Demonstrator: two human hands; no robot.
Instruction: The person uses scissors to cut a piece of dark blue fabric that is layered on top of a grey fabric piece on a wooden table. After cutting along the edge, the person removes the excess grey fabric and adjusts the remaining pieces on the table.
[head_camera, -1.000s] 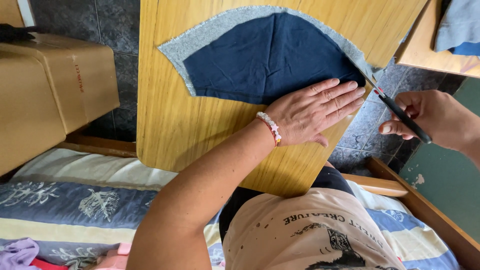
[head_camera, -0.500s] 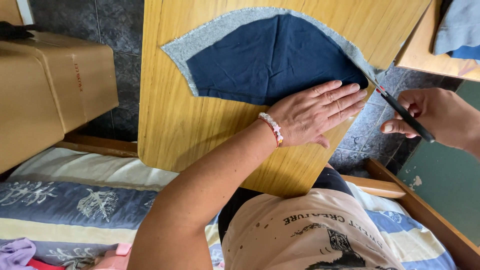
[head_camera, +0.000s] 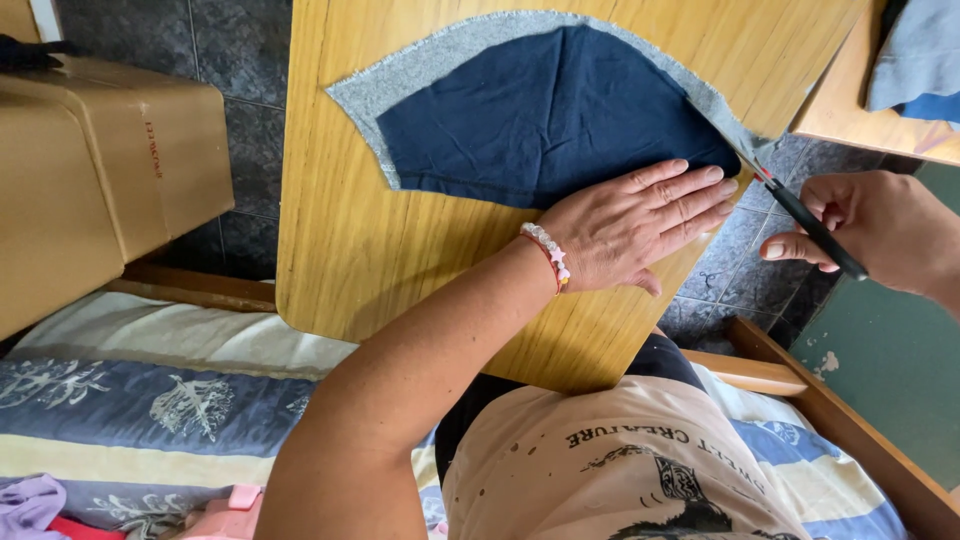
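A printed bedsheet (head_camera: 130, 400) is seen nearest, under the person's pale shirt (head_camera: 640, 470). Further out, the left hand (head_camera: 640, 225) (a beaded bracelet (head_camera: 548, 255) at its wrist) is laid flat, fingers extended and close together, on the lower edge of the navy fabric (head_camera: 540, 110), which is spread on the wooden board (head_camera: 350, 230). At the fabric's right edge, black scissors (head_camera: 805, 225) are gripped by the right hand (head_camera: 880, 230), fingers curled round the handles. A cardboard box (head_camera: 90, 170) is seen far left.
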